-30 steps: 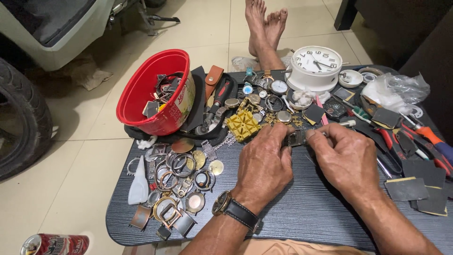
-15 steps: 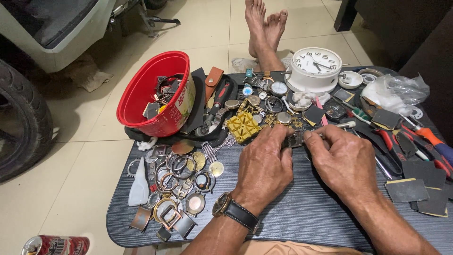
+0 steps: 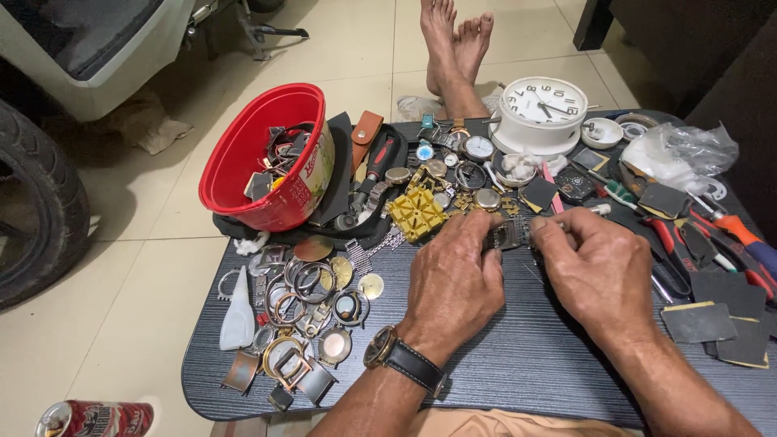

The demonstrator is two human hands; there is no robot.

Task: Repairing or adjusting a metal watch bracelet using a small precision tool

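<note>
Both hands meet over the middle of a dark striped table (image 3: 518, 364). My left hand (image 3: 455, 279), with a wristwatch on a black strap (image 3: 401, 360), and my right hand (image 3: 603, 271) pinch a small metal watch bracelet piece (image 3: 510, 233) between their fingertips. Just beyond the fingers lie a yellow plastic watch holder (image 3: 417, 214) and several loose watch heads (image 3: 479, 147).
A red bucket (image 3: 251, 158) of parts tilts at the table's back left. Watch cases and rings (image 3: 303, 295) cover the left side. A white clock (image 3: 542, 113), plastic bag (image 3: 676, 154), pliers and screwdrivers (image 3: 728, 231) lie at the right. Bare feet (image 3: 457, 40), a tyre (image 3: 36, 210), a can (image 3: 93, 419).
Both hands stay together on the bracelet piece with only slight finger shifts; nothing else on the table has moved.
</note>
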